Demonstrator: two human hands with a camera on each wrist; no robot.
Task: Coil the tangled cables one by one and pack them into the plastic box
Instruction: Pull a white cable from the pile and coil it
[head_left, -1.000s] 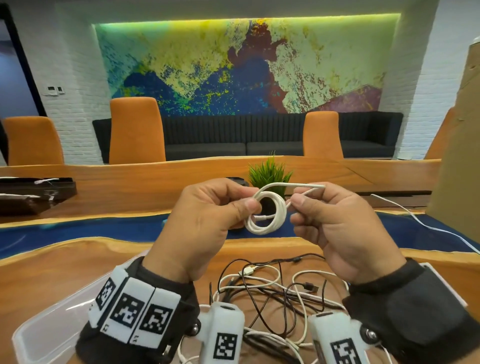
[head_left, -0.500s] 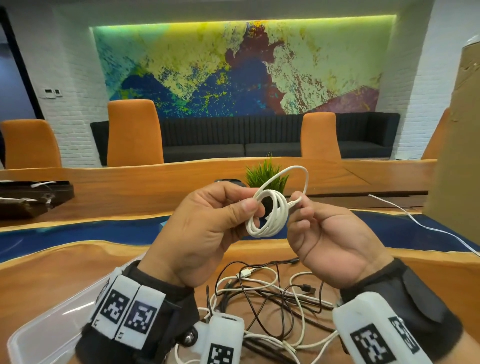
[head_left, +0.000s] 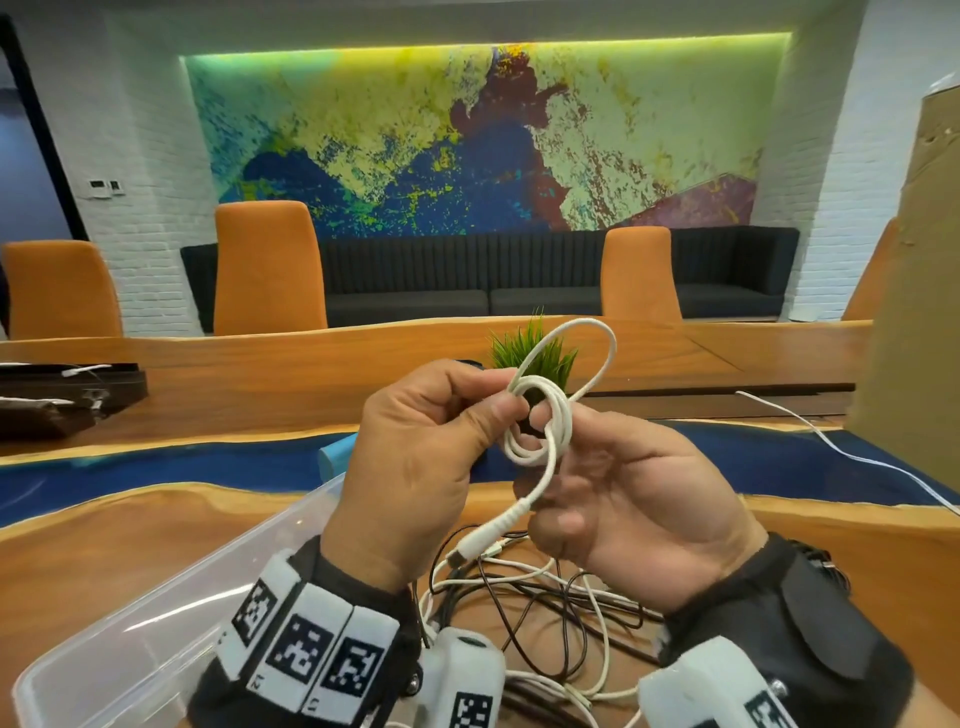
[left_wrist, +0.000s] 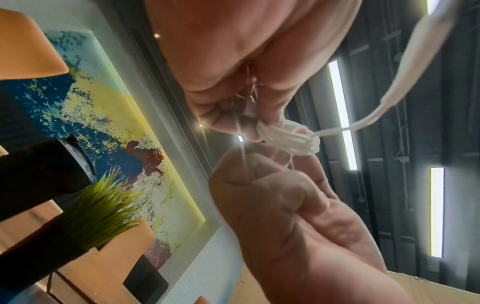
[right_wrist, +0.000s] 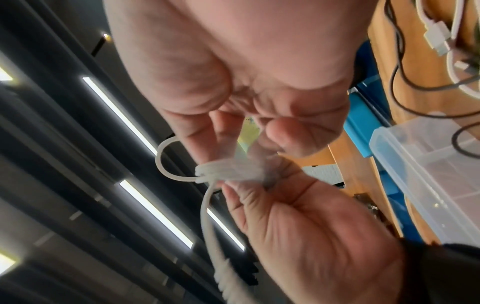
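Note:
A white cable (head_left: 540, 431) is wound into a small coil and held up over the table. My left hand (head_left: 488, 410) pinches the coil's left side between thumb and fingers. My right hand (head_left: 587, 447) curls against the coil's right side and grips the tail there. One loop of the tail (head_left: 597, 338) arches above the coil. The plug end (head_left: 483, 540) hangs down in front of my right fingers. In the wrist views the coil (left_wrist: 288, 137) (right_wrist: 228, 170) sits between both hands' fingertips. A tangle of black and white cables (head_left: 545, 613) lies below. The clear plastic box (head_left: 130, 639) is at the lower left.
A small green plant (head_left: 530, 353) stands behind my hands. A tall cardboard panel (head_left: 914, 312) rises at the right, with a loose white cable (head_left: 831, 447) trailing from it. A blue lid (head_left: 335, 454) lies past the box. A dark tray (head_left: 62, 395) sits far left.
My right hand has carried the cable's free end over and through the coil. The plug now hangs below, and a loop stands above. The left hand kept its hold.

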